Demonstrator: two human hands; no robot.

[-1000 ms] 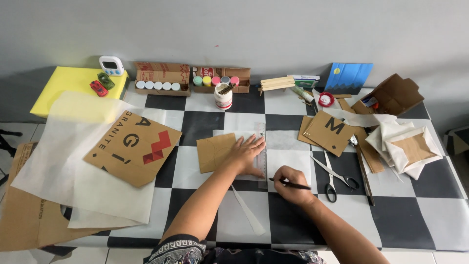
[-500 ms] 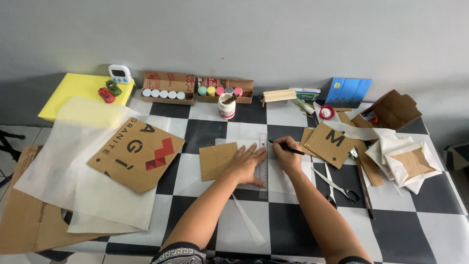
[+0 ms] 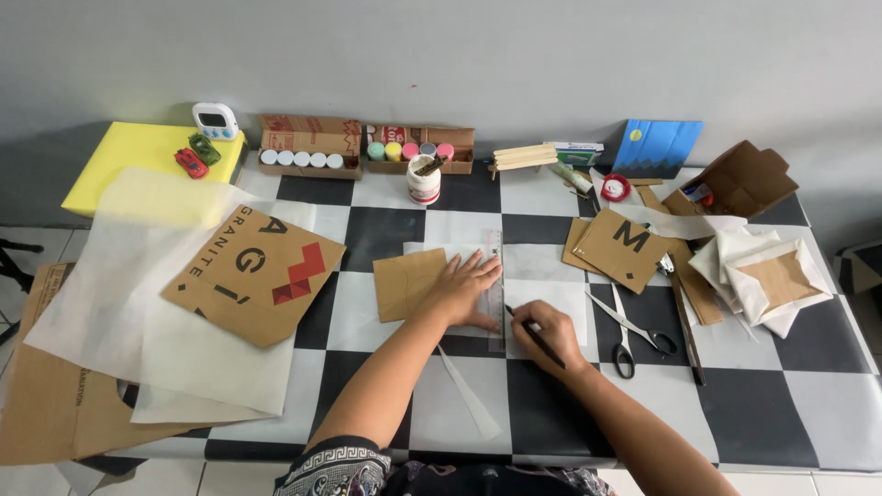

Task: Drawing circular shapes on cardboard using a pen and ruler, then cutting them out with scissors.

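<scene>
1. Head view, looking down on a black-and-white chequered worktop point(image 3: 386, 234); I see both forearms coming in from the bottom edge.
2. Left hand point(image 3: 462, 289) is flat, fingers spread, palm down; it presses on a clear ruler point(image 3: 495, 285) and on the right edge of a small brown card piece point(image 3: 409, 283); not clenched, not gripping anything.
3. Ruler lies roughly straight away from the person, over a pale translucent sheet point(image 3: 542, 276) at the middle of the worktop; card piece sits just left of it.
4. Right hand point(image 3: 544, 335) is closed on a dark pen point(image 3: 533, 337); tip points up-left and sits right at the ruler's lower right edge; I cannot tell if it touches the sheet.
5. Scissors point(image 3: 629, 326) lie just right of the right hand, blades open; a long dark stick point(image 3: 684, 326) lies beyond them.
6. Brown lettered card square point(image 3: 627, 243) sits above the scissors; white folded sheets with a card insert point(image 3: 772, 276) further right.
7. Large printed cardboard panel point(image 3: 253, 274) on big translucent sheets at left, well apart from both hands.
8. Back row: yellow pad point(image 3: 129, 165), white timer point(image 3: 214, 119), two boxes of paint pots point(image 3: 367, 149), white jar point(image 3: 424, 179), blue card point(image 3: 657, 147).
</scene>
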